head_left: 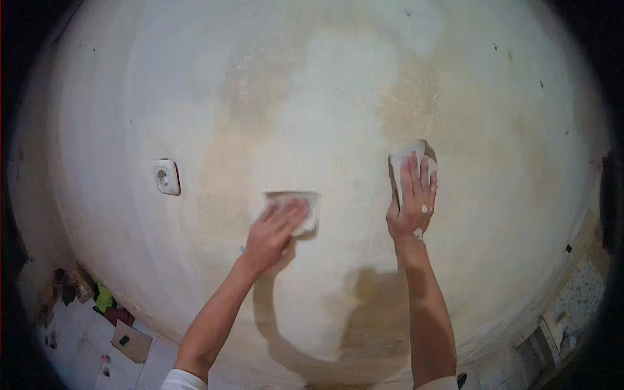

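Observation:
Both my hands are against a patchy white and tan plaster wall (351, 117). My left hand (273, 227), smeared by motion, presses a pale, roughly rectangular sheet (311, 214) to the surface at centre. Higher and to the right, my right hand (416, 192) lies with stretched fingers over a second pale sheet (398, 168), holding it to the wall. That sheet's edges stand slightly off the wall. Both look like sanding sheets, but their working faces are hidden. White smears mark the back of my right hand and wrist.
A white wall socket (167, 177) sits left of my left hand. On the floor at lower left lie a cardboard piece (132, 339), a bright green item (104, 297) and other clutter. A wooden frame-like object (551, 335) stands at lower right. Arm shadows cross the wall.

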Tool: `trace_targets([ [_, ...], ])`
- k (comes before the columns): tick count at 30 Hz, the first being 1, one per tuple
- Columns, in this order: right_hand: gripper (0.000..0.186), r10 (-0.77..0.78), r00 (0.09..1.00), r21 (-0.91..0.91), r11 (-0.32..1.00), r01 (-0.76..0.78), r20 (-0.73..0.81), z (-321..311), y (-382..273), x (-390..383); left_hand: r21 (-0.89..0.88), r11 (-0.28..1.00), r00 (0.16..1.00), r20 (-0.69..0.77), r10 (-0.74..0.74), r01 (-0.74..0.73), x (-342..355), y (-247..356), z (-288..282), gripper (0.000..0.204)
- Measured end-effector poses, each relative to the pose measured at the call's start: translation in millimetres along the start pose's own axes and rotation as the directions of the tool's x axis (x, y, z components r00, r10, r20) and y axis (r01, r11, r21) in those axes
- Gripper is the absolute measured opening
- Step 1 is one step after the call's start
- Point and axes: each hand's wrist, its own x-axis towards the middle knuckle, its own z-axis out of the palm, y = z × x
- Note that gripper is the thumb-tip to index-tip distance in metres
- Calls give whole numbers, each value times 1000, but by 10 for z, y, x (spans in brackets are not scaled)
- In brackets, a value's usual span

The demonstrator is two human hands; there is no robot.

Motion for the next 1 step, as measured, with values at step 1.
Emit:
trace_targets([
  [1,61,3,1000,2,1000,-3,8,28,-9,-18,55,989,983,-133,-130,138,-20,-66,-6,73],
])
